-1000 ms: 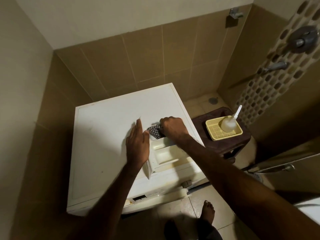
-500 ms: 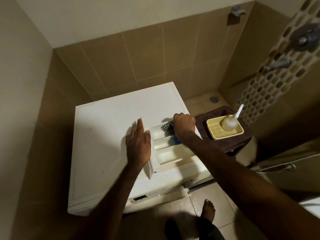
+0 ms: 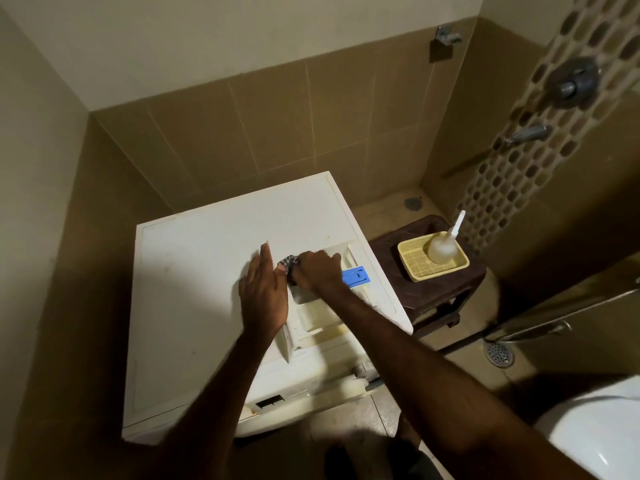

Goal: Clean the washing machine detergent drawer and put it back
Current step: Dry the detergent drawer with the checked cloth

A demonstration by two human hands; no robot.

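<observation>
Detergent drawer (image 3: 313, 315) lying on washing machine (image 3: 194, 289) top, right edge, long axis front-to-back. Right hand (image 3: 320, 271) gripping checked cloth (image 3: 288, 263) (far compartment); left hand (image 3: 265, 296) flat, fingers straight, alongside.

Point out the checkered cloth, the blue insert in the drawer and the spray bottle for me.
checkered cloth (image 3: 289, 263), head view, on the bunched fabric showing left of the right hand.
blue insert (image 3: 356, 276), head view, on its flat top face.
spray bottle (image 3: 442, 250), head view, on its rounded translucent body.
</observation>
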